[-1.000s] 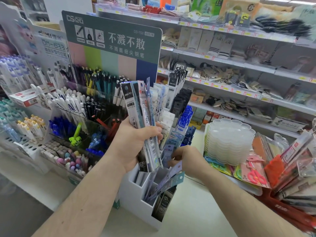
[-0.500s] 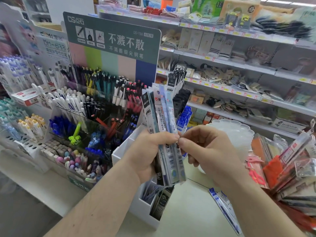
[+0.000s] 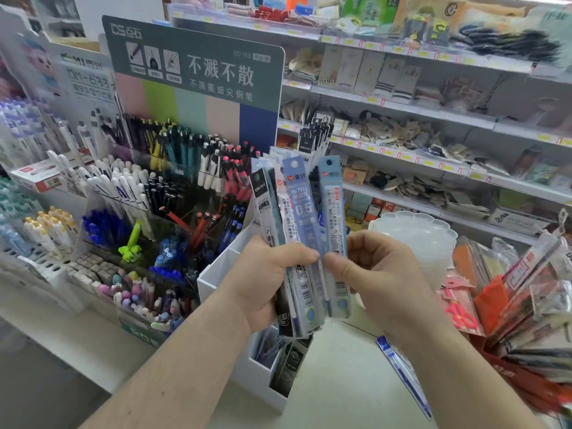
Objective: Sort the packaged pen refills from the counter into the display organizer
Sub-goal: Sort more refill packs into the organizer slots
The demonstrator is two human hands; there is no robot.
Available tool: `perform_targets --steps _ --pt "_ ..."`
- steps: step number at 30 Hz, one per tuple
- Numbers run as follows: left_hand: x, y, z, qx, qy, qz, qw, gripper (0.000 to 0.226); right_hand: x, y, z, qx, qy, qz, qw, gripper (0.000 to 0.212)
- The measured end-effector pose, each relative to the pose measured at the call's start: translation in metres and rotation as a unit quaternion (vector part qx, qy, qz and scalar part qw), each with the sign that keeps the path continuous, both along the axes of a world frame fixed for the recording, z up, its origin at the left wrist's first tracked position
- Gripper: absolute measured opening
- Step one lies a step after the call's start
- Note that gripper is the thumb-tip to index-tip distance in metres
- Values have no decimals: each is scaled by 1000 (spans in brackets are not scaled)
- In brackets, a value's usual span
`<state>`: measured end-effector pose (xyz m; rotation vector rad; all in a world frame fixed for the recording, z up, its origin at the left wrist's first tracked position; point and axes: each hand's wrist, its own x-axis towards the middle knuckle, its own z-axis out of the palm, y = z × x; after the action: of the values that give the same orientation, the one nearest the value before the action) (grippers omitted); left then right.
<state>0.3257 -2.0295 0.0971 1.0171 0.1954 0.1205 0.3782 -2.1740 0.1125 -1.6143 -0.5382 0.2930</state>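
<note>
Nearest: both forearms come in from the bottom edge, meeting mid-frame. Left hand [image 3: 266, 280] grips a fanned bundle of packaged refills [image 3: 294, 243], fingers wrapped round the lower half, thumb across the front. Packs stand upright, slightly splayed; dark-headed pack on the left of the fan, blue "0.5" pack in the middle. Right hand [image 3: 377, 270] pinches the rightmost light-blue refill pack [image 3: 333, 230] between thumb and fingers at mid-length. That pack sits just beside the bundle, edge touching or overlapping it; cannot tell if it is fully clear of the left hand's grip.

Below the hands: white display organizer [image 3: 216, 274] on the counter [image 3: 340, 382], with open-top compartments. Near compartments hold dark and blue refill packs, standing tilted. One blue pack [image 3: 402, 376] lies flat on the counter, right of the organizer, under the right forearm.

Left of organizer: tiered pen racks [image 3: 148, 193] with white, black, blue and red pens, plus erasers in the lower tray. Green signboard [image 3: 198, 72] stands behind them.

Right: stack of clear scalloped trays [image 3: 418, 236], then red-packaged items at the edge.

Far: wall shelves [image 3: 433, 119] of mixed stationery, blurred.
</note>
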Motion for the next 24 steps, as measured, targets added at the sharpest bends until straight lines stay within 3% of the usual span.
perform_targets --steps 4,6,9,10,12,14,24 --pt "1 0 -1 67 18 54 996 37 2 1 2 64 32 -52 996 9" --pt "1 0 -2 94 15 75 993 43 0 2 1 33 -32 -90 995 19" --pt "2 -1 0 101 7 110 989 35 -3 9 -5 -17 -105 -91 990 28" --pt "2 -2 1 99 4 114 989 33 -6 11 -6 -25 -93 -65 993 24" --pt "2 -3 2 95 -3 119 988 31 -7 16 -10 -36 -45 -23 998 37" --pt "3 -2 2 91 -7 125 988 32 -8 21 -13 -29 2 -1 1000 32" --pt "4 7 -8 83 -23 127 988 49 1 25 -17 27 19 -70 997 21"
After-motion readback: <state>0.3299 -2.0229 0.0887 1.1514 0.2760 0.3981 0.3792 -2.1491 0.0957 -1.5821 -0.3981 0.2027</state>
